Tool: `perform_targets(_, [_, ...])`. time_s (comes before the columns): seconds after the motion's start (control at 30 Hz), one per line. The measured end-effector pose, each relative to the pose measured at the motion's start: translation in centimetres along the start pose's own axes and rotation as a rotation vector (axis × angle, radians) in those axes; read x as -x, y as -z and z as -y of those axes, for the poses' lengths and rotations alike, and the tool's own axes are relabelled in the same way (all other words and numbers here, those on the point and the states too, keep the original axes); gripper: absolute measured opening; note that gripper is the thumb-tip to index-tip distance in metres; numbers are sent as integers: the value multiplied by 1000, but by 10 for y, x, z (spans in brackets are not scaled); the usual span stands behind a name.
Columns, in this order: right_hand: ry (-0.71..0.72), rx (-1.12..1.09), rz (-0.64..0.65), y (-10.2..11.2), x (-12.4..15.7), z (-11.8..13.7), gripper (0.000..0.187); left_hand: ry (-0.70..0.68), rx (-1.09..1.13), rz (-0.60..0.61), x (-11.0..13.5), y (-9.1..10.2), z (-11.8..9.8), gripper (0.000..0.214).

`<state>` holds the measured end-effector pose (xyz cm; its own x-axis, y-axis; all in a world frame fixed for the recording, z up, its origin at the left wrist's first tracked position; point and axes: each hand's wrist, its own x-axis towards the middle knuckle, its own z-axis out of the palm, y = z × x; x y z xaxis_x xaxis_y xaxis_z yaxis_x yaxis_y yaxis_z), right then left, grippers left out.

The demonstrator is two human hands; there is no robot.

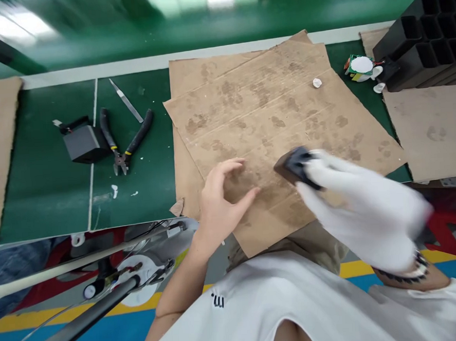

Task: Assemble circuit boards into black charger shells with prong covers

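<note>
You have a small black case (289,168) over the near part of the cardboard sheet (247,100), right of centre; whether its lower end touches the cardboard you cannot tell, as motion blurs it. Your gloved right hand (359,198) grasps its right-hand end between thumb and fingers. Your bare left hand (221,202) is just beside it on the left, empty, thumb and fingers curved and spread apart. Dark smudges mark the sheet, and a crumpled white scrap (317,82) lies near its far right corner. To your left, on the green desk (48,202), pliers (121,154) rest with handles spread, next to a black block (85,143) with a short lead; a slim metal tool (126,100) lies beyond them. To your far right stand stacked black cases (425,50), with a green-and-white part (360,65) just beside them.
</note>
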<state>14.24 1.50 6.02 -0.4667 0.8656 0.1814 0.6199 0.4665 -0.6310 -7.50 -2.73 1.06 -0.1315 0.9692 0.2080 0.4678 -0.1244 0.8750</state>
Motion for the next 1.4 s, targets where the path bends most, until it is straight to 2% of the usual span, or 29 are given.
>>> perform_targets(0.13, [160, 216, -185, 0, -3, -5, 21, 21, 38, -77, -2, 7, 6, 36])
perform_targets(0.17, [169, 238, -190, 2, -3, -5, 22, 19, 60, -83, -3, 7, 6, 34])
perform_targets(0.27, [137, 288, -80, 3, -3, -6, 20, -5, 158, -91, -7, 6, 1, 27])
perform_targets(0.37, [243, 299, -44, -5, -2, -16, 18, -20, 228, 44, -14, 5, -6, 29])
perform_targets(0.43, [314, 202, -75, -12, -1, -24, 21, -72, 240, 172, -19, 4, -11, 34])
perform_targets(0.5, [301, 45, -91, -17, 1, -31, 28, -150, 225, 240, -25, 2, -14, 36])
perform_targets(0.67, [82, -338, -134, -28, 8, -38, 62, -235, 101, 272, -35, -2, -20, 36])
perform_targets(0.8, [63, -458, -151, -34, 9, -41, 63, -282, 133, 276, -39, -5, -17, 34])
perform_targets(0.9, [96, -424, -187, -35, 6, -41, 57, -275, 294, 224, -37, -12, -11, 37])
perform_targets(1.0, [132, -392, -196, -34, 3, -40, 52, -222, 349, 184, -34, -17, -9, 38])
perform_targets(1.23, [178, -403, -149, -34, 4, -42, 35, -132, 310, 264, -35, -9, -16, 43])
perform_targets(1.3, [231, -301, -137, -32, 3, -41, 30, -99, 325, 281, -37, -7, -14, 42])
perform_targets(1.4, [297, -8, -104, -27, -3, -36, 26, -69, 353, 290, -39, -9, -10, 39])
